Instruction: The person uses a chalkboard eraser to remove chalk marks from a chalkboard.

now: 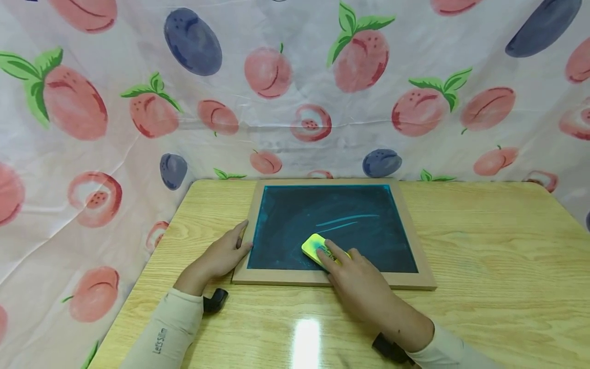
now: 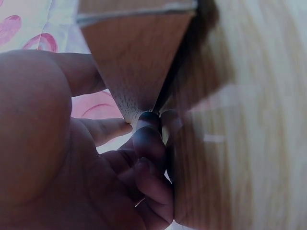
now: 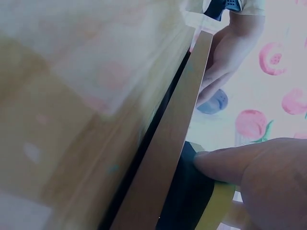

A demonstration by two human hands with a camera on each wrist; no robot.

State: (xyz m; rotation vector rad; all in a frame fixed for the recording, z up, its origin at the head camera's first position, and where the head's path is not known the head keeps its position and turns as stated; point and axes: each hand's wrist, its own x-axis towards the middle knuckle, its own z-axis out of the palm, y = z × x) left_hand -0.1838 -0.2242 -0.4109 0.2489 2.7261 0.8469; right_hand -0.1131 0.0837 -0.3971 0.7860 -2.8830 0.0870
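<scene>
A chalkboard with a wooden frame lies on the table, two pale blue chalk strokes and faint smears on its dark face. My left hand grips the frame's left side, thumb on top; in the left wrist view the fingers curl by the lower edge. With my right hand I hold a yellow chalkboard eraser against the board's lower middle. Blue dust marks the eraser's top. In the right wrist view the thumb presses the eraser's dark side; its other fingers are mostly hidden there.
The wood-grain table extends on both sides of the board. Behind and to the left hangs a fruit-print cloth, close to the board's far edge. A bright reflection shows on the tabletop in front.
</scene>
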